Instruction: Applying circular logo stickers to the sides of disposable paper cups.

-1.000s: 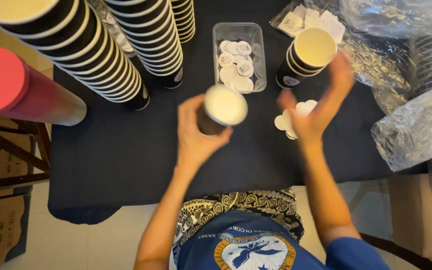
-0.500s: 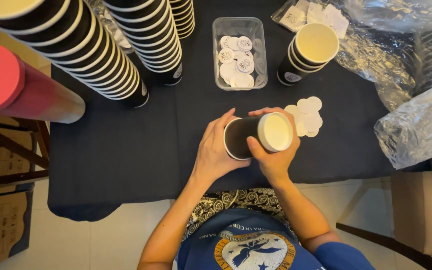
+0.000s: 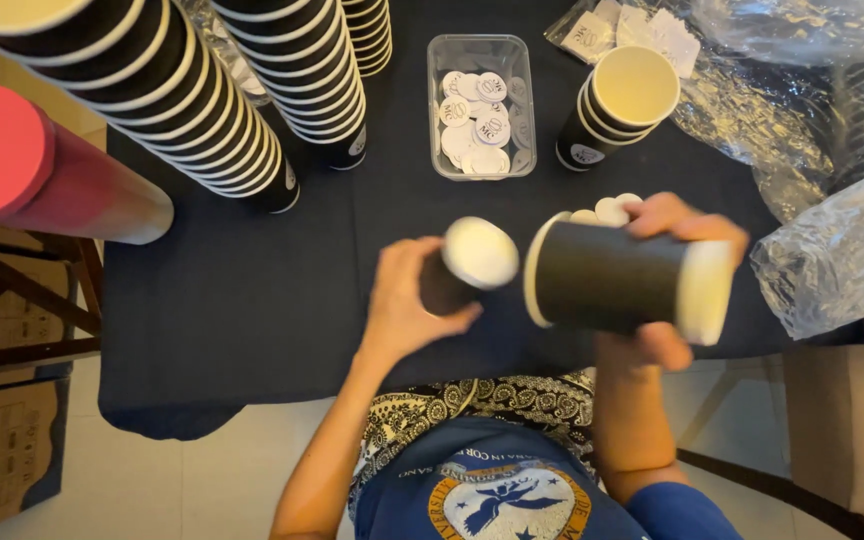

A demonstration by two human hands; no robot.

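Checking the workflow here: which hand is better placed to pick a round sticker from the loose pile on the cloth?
Probably the right hand: it sits right beside the loose pile, though it grips a black cup. The left hand is farther away, holding a second cup.

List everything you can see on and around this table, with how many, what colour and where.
Black paper cups in hand: two, black with cream rims; one in the left hand, one lying sideways in the right hand.
Tall cup stacks: at least three, black and cream, far left.
Short cup stack: one, black and cream, far right of centre.
Clear plastic tub: one, holding round white stickers, far centre.
Loose round stickers: a few, white, behind the right-hand cup.
Red tube: one, left edge.
Plastic bags: clear, right side.
Tablecloth: one, dark.
Left hand: grips a cup.
Right hand: grips a cup.
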